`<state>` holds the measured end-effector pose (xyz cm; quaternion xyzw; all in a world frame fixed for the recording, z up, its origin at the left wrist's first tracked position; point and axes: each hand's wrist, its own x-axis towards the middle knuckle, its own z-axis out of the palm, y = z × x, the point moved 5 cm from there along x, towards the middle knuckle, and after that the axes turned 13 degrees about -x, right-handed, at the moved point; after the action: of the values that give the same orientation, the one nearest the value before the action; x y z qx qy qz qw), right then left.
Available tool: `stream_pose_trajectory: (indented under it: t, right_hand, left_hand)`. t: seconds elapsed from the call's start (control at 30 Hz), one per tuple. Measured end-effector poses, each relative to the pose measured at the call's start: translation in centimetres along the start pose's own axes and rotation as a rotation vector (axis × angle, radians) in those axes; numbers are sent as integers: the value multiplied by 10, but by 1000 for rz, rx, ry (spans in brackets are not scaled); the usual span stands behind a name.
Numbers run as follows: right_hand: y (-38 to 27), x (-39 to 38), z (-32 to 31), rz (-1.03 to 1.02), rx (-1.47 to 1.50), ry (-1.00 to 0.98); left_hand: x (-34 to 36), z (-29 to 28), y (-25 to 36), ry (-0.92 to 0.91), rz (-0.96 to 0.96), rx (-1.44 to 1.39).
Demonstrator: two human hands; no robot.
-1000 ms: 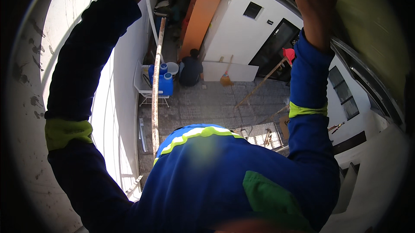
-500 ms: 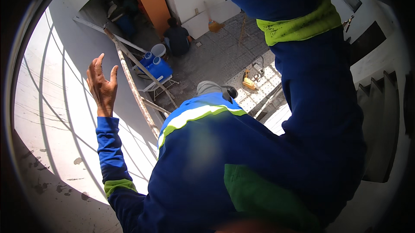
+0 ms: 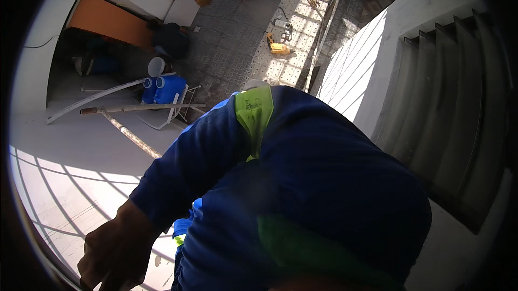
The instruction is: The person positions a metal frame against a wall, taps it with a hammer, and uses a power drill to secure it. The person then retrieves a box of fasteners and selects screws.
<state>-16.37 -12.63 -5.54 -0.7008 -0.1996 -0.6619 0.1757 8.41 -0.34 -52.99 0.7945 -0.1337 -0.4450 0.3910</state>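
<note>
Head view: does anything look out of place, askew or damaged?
The slim white-and-brown pole at left looks worn: its surface is blotchy, perhaps with rust. Otherwise nothing stands out; the yellow power drill lies on the pale perforated platform, which looks ordinary.

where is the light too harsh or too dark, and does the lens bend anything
Head view: sunlight washes out part of the wall at lower left, striped with shadows; head view: the right hand sits in deep shade, showing little detail; head view: the slats at right look bowed, likely by the fisheye lens.
</note>
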Motion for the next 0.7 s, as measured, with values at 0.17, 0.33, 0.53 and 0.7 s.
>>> stream_pose_trajectory:
  t: [0.17,0.33,0.53,0.7]
  right_hand:
    - [72,-228,-16,700,93,-902]
    - [89,-352,-89,1024,-53,-849]
    - [83,-422,-130,1199,-42,-903]
    - [100,-445,-210,1431,58,-879]
  left_hand:
    - [38,-26,-28,84,-99,82]
    - [72,-36,-53,167,-277,25]
    - [69,-42,-53,145,-353,162]
    - [57,-24,-11,315,-358,542]
